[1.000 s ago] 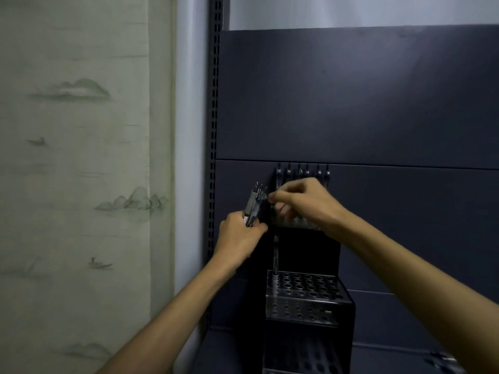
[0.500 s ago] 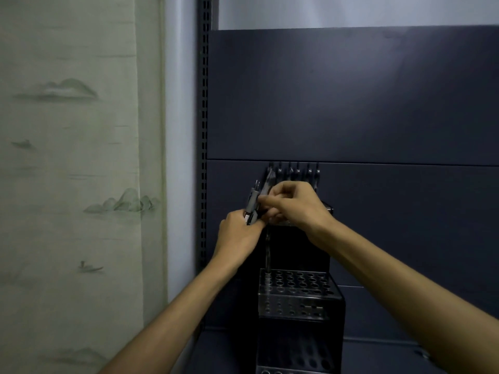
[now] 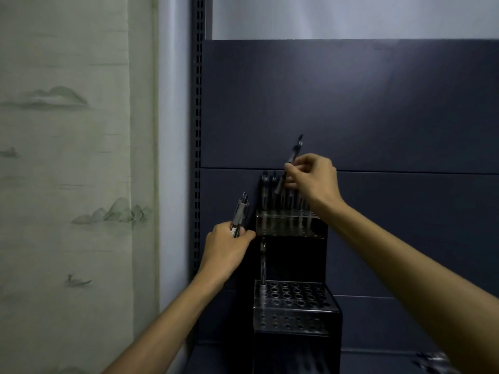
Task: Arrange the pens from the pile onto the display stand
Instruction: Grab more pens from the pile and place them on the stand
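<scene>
A tiered black display stand with clear perforated racks stands against the dark panel; its upper rack (image 3: 286, 221) holds several upright pens (image 3: 266, 190), and its lower rack (image 3: 294, 300) holds one pen (image 3: 262, 263) at the left corner. My left hand (image 3: 225, 248) grips a small bundle of pens (image 3: 239, 213) just left of the upper rack. My right hand (image 3: 310, 179) pinches a single pen (image 3: 293, 157), tilted, its top pointing up and right, above the upper rack's row of pens.
A dark blue shelf back panel (image 3: 351, 103) fills the background, with a slotted upright post (image 3: 198, 130) at its left. A pale painted wall hanging (image 3: 67, 157) lies further left. A heap of loose pens (image 3: 432, 360) shows at the bottom right on the shelf.
My right hand has pulled one pen away from the bundle and lifted it up and right, over the upper rack. The left hand stays beside the stand, a little lower.
</scene>
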Demonstrator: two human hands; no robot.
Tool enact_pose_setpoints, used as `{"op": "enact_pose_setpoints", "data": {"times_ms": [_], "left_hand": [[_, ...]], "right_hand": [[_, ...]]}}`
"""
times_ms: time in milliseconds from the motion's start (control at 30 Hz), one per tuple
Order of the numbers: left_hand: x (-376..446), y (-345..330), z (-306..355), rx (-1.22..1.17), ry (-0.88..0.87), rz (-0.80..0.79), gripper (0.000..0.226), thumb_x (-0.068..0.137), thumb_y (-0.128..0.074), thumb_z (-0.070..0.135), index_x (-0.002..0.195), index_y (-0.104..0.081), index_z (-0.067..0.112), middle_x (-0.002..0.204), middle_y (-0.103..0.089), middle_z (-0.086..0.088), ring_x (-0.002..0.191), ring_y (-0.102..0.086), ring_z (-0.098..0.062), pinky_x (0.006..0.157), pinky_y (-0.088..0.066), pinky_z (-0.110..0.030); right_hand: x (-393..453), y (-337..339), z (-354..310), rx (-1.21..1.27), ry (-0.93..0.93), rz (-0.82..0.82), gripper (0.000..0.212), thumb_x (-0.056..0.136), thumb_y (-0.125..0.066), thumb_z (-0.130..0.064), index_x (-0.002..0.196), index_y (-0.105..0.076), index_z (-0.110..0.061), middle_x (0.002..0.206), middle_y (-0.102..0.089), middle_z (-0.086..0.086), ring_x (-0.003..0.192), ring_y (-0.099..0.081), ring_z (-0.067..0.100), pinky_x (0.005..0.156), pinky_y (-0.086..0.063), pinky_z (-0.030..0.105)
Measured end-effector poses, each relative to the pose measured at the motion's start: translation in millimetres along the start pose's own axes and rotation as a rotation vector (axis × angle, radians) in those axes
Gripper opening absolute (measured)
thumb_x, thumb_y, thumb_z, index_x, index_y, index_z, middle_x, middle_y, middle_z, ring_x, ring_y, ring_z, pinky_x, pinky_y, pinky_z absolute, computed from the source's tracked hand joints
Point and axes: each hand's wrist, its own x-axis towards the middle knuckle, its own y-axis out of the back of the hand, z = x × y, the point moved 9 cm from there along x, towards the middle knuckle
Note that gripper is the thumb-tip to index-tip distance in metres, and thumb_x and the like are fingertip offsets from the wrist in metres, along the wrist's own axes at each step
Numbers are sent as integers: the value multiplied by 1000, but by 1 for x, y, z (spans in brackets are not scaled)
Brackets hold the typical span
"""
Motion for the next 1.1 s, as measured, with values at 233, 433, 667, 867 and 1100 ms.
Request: {"op": "enact_pose_setpoints", "data": {"times_ms": [233,433,667,867,1100], "left_hand": [[1,5,-2,11,-15,8,36,84,-70,15,58,-46,20,49,-44,5,48,-42,-15,52,-39,-31],[0,3,-1,45,-32,-5,35,84,-69,14,59,-45,18,48,-42,6,46,-41,-12,50,-39,-27],[1,6,0,69,-28,8,32,82,-70,16,59,-48,18,50,-45,6,49,-44,-13,51,-42,-29],[0,3,0,86,-28,-4,31,83,-69,16,60,-48,18,51,-46,5,49,-45,-12,51,-42,-29],[3,2,2,76,-13,1,35,82,-69,14,56,-46,19,47,-43,8,46,-43,-10,51,-41,-29]], "right_hand": [[10,-12,13,-263,139,-36,25,90,-74,-27,105,-72,-6,89,-74,4,80,-72,15,79,-62,40],[11,-19,12,-271,161,-67,26,90,-75,-26,105,-72,-5,91,-75,6,81,-72,15,77,-63,39],[8,-29,19,-347,135,-117,18,89,-77,-24,97,-73,-8,86,-74,6,80,-71,15,79,-62,40],[-2,-38,25,-492,131,-198,16,87,-78,-28,89,-74,-12,81,-73,1,80,-68,12,78,-56,27],[-11,-38,35,-545,74,-246,17,89,-76,-30,78,-69,-18,74,-66,-5,81,-65,12,83,-54,30]]}}
